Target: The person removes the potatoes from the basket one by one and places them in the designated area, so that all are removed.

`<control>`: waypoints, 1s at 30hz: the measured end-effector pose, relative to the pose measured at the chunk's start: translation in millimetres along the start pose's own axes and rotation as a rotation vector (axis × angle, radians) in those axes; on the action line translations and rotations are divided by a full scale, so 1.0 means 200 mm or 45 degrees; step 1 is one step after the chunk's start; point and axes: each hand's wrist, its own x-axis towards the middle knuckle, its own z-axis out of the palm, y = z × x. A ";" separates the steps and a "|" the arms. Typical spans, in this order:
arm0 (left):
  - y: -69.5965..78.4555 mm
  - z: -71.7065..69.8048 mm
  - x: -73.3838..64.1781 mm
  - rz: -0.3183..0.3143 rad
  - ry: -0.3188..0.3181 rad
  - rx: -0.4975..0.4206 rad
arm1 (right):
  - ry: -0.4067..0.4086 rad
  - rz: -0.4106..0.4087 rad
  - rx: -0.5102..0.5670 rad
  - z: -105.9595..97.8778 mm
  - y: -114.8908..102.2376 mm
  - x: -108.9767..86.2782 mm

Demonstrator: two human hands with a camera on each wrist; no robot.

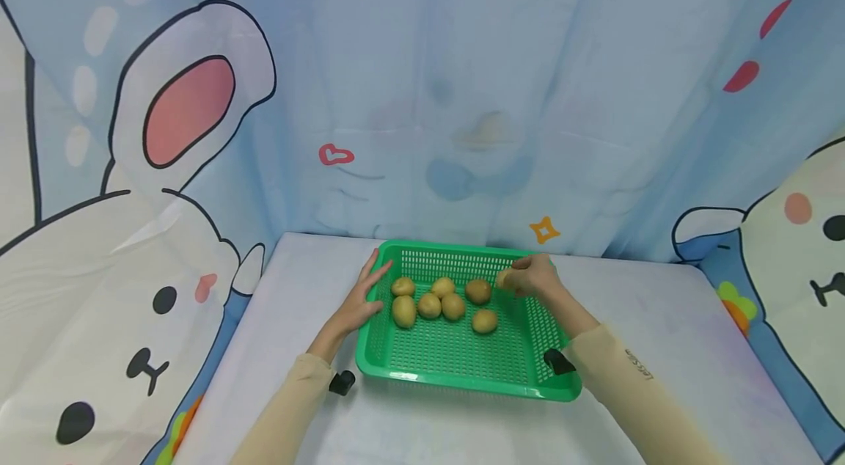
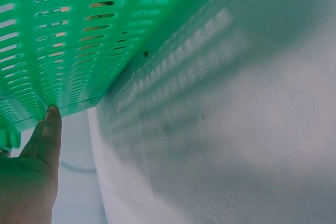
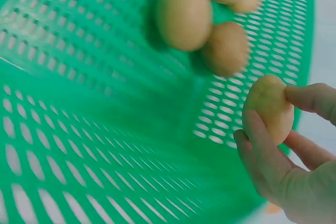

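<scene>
A green perforated plastic basket (image 1: 455,362) stands on the white-covered table, with several potatoes (image 1: 485,321) lying on its floor, mostly toward the left and back. Near the basket's back right corner my right hand (image 1: 536,276) pinches a potato (image 3: 269,109) between thumb and fingers; the right wrist view shows it above the basket's mesh. Along the left rim lies my left hand (image 1: 359,306), its fingers spread and fairly straight against the basket. From the left wrist view, those fingers (image 2: 51,135) touch the outside of the basket wall (image 2: 68,51).
White cloth (image 1: 660,348) covers the table around the basket. Behind it hangs a pale blue curtain (image 1: 422,83) printed with cartoon animals, meeting the table's back edge. Dark straps (image 1: 341,383) show at both wrists.
</scene>
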 end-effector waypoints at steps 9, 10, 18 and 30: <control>0.15 -0.03 -0.02 -0.036 -0.061 -0.028 | 0.007 -0.012 0.192 -0.28 0.00 0.01; 0.15 -0.03 -0.02 -0.048 -0.061 -0.030 | 0.016 -0.006 0.217 -0.31 0.01 0.01; 0.15 -0.03 -0.02 -0.075 -0.062 -0.051 | 0.132 0.062 0.401 -0.49 0.28 0.03; 0.16 -0.03 -0.02 -0.077 -0.069 -0.052 | 0.245 0.287 0.421 -0.45 0.69 0.02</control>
